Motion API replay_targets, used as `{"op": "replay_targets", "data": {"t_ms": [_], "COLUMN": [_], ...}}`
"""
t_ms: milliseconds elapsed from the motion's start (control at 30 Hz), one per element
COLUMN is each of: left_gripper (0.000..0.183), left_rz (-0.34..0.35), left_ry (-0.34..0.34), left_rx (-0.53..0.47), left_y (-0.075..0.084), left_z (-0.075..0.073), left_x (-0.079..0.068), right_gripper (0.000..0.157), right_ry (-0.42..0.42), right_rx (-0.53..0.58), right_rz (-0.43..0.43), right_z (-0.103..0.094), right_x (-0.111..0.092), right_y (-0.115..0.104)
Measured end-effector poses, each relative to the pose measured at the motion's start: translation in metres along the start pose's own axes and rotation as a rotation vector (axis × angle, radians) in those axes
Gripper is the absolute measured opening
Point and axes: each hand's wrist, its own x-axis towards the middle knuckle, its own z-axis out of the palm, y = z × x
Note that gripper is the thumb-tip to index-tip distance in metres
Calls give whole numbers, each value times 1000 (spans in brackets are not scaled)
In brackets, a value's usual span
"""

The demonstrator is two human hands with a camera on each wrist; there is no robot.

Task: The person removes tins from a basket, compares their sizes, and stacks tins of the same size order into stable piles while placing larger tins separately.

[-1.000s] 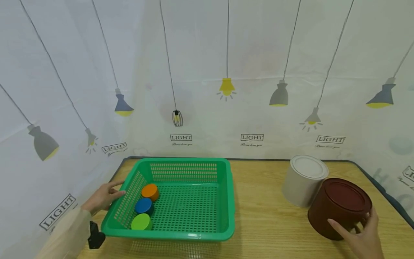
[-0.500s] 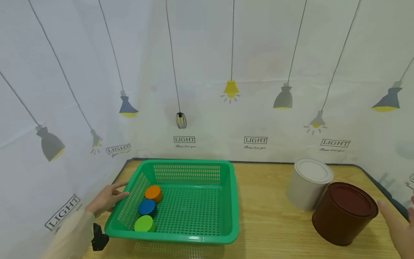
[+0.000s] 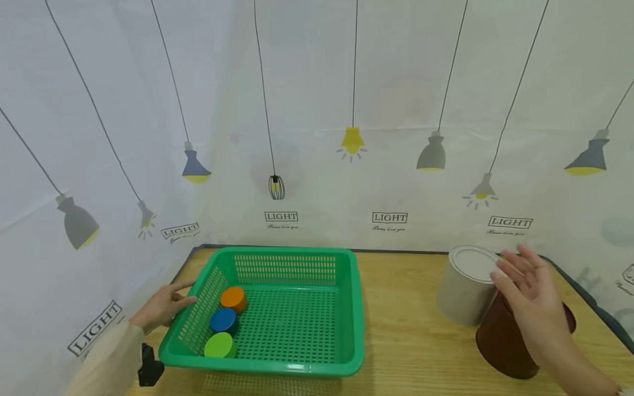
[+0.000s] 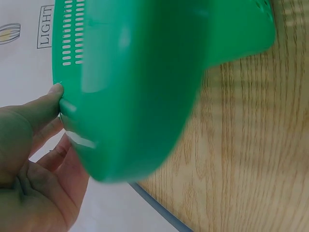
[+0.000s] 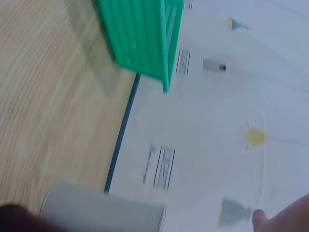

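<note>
My left hand (image 3: 160,307) holds the left rim of a green plastic basket (image 3: 359,308), its thumb pressed at the rim edge in the left wrist view. Inside, along the left wall, stand three short round blocks: orange (image 3: 233,299), blue (image 3: 224,320) and lime green (image 3: 220,346). My right hand (image 3: 537,308) is raised, fingers spread and loosely bent, holding nothing. It overlaps a dark brown cylindrical container (image 3: 502,341) with a recessed top, hiding much of it. Just behind that stands a similar white container (image 3: 460,297), also seen blurred in the right wrist view.
The wood-grain table (image 3: 406,341) has a dark edge along the back. Behind it hangs a pale wall cloth (image 3: 307,154) printed with lamps. The basket takes up the table's left half, and both containers stand at the right.
My right hand has let go of the brown container, moved out to the right, then come back up and left in front of it. My left hand stays on the basket rim.
</note>
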Motion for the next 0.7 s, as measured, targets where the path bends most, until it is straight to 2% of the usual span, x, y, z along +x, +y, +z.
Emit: {"op": "replay_targets", "data": {"t_ms": [100, 167, 200, 400, 533, 700], "left_gripper": [58, 58, 58, 58, 57, 58], "left_rz": [-6, -5, 0, 24, 29, 25], "left_ry": [-1, -1, -1, -4, 0, -3], "left_rx": [0, -6, -6, -9, -26, -31], "left_y": [0, 0, 0, -3, -4, -4], "left_z": [0, 0, 1, 0, 1, 0], "left_x": [1, 1, 2, 0, 1, 0], "right_gripper": [60, 61, 63, 67, 61, 54], "right_ry": [-97, -144, -175, -255, -284, -368], "right_rx": [6, -27, -80, -110, -55, 14], "right_rz": [45, 95, 145, 304, 315, 293], "right_z": [20, 35, 44, 96, 127, 158], "right_x": [6, 8, 7, 6, 4, 6], "right_y": [3, 0, -6, -15, -19, -19]}}
